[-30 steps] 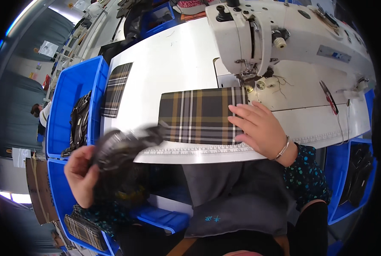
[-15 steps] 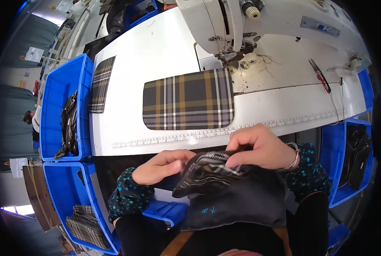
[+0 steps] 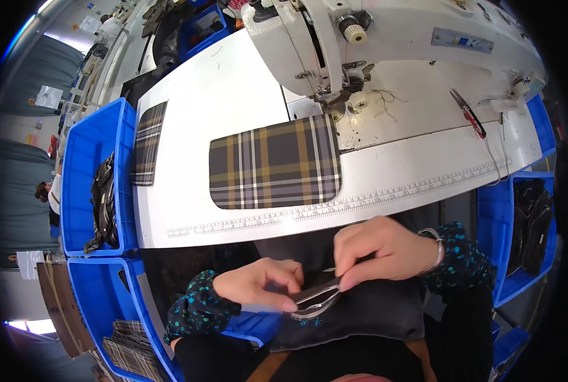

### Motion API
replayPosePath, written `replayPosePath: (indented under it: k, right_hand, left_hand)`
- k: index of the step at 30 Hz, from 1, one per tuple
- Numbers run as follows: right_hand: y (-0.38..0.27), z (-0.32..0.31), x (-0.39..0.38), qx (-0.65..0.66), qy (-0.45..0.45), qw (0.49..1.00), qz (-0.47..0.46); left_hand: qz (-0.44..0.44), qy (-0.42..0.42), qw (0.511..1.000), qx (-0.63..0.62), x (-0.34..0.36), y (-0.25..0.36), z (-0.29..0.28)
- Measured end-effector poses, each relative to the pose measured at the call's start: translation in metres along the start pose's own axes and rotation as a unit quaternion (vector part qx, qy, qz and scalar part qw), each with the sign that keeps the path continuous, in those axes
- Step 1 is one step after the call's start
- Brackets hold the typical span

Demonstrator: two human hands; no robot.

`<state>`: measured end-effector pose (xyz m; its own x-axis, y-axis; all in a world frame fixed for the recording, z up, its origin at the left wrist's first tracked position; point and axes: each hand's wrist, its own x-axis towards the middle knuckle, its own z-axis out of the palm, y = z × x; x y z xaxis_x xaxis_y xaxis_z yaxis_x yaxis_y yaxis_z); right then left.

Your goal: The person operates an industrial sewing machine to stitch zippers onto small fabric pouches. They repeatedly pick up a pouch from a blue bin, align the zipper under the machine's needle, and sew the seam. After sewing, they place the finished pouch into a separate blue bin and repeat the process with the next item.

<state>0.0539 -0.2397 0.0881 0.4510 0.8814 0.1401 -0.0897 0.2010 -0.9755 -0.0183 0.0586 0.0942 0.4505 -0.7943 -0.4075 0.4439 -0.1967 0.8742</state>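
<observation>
Over my lap I hold a dark plaid zippered pouch (image 3: 308,297), turned edge-on with its pale-lined mouth gaping. My left hand (image 3: 258,283) pinches its left end between thumb and fingers. At the other end, my right hand (image 3: 382,249) grips it the same way. Most of the plaid side is out of sight at this angle. Beneath the pouch, a dark grey apron (image 3: 373,312) with small blue stitching covers my lap. A flat plaid panel (image 3: 274,164) lies on the white table (image 3: 188,219) beyond my hands.
A sewing machine (image 3: 398,32) stands at the back right, close to the panel. Another plaid piece (image 3: 149,143) lies at the table's left edge. Red-handled thread snips (image 3: 468,116) rest at right. Blue bins (image 3: 72,210) flank the table, holding dark and plaid pieces.
The pouch has tipped from showing its plaid side to edge-on, its mouth now visible. Both hands have moved lower in view. The table and machine have shifted slightly with the head's movement.
</observation>
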Motion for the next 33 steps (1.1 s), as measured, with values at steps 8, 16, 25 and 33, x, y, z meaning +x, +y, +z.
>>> replayPosePath:
  k: [8, 16, 25, 33]
  right_hand:
    - [-0.028, -0.065, -0.027, -0.205, 0.168, 0.94, -0.214]
    - [0.008, -0.082, 0.033, -0.608, 0.082, 0.72, -0.324]
    - [0.071, -0.098, 0.067, -0.652, 0.005, 0.682, -0.331]
    - [0.065, -0.093, 0.056, -0.643, 0.002, 0.713, -0.281]
  left_hand:
    - [0.076, 0.115, 0.948, 0.287, -0.087, 0.048, -0.024]
    - [-0.07, 0.462, 0.561, 0.683, -0.11, 0.121, -0.009]
    - [0.08, 0.401, 0.605, 0.683, 0.055, 0.096, -0.103]
    - [0.111, 0.246, 0.782, 0.562, 0.111, 0.106, -0.14]
